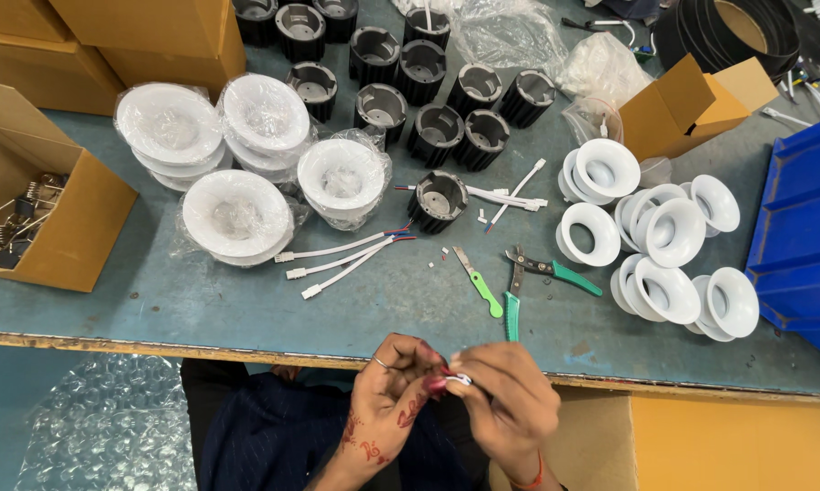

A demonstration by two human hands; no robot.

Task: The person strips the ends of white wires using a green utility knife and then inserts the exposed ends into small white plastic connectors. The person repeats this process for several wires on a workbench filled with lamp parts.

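At a worn blue workbench (246, 300) we pinch a small white connector (460, 378) between left hand (387, 400) and right hand (510, 400), fingers closed tight, with pliers (542, 273) within easy reach.

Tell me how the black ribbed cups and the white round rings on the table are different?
The black ribbed cups are dark with grooved sides; the white round rings are smooth and bright. The cups stand upright, mouths up, at the table's far middle; the rings lean on each other at the right. Both are round and hollow. The hands touch neither.

Pliers (548, 270) between cables (342, 257) on left and reflector cups (664, 245) on right.
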